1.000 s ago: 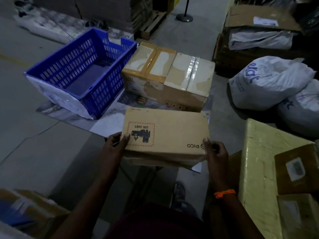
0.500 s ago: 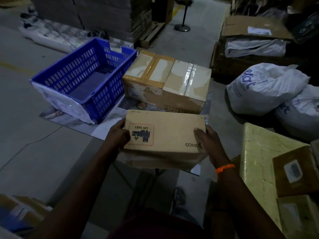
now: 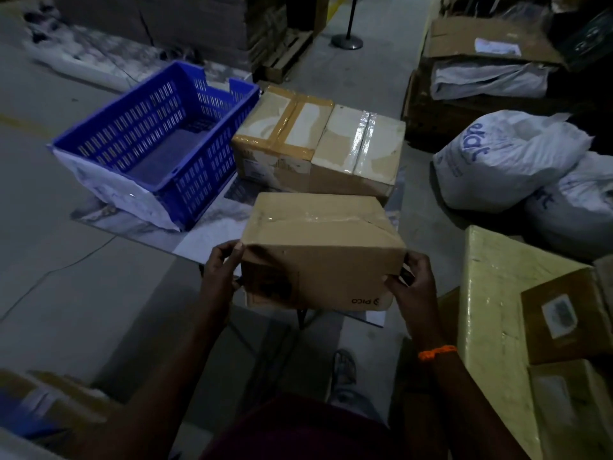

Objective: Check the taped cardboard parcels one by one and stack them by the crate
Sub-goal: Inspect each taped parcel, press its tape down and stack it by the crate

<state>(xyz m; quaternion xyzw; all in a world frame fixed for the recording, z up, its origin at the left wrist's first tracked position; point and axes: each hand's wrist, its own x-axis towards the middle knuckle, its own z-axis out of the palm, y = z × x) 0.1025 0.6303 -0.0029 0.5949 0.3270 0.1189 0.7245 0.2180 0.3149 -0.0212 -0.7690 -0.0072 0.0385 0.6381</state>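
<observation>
Grips the taped parcel [image 3: 318, 250] at both ends with left hand [image 3: 220, 270] and right hand [image 3: 409, 283], fingers curled round the edges, mostly hidden. Holds it up, nearer than the blue crate [image 3: 99, 141]. Shows a near-face label [image 3: 268, 283] too dark to read.

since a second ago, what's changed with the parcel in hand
The brown PICO-printed cardboard parcel was tipped toward the person: its label face, up before, now faces them, and a clear-taped seam is on top. The left hand and right hand still hold its ends. The blue plastic crate and the two taped cardboard boxes beside it stayed put.
</observation>
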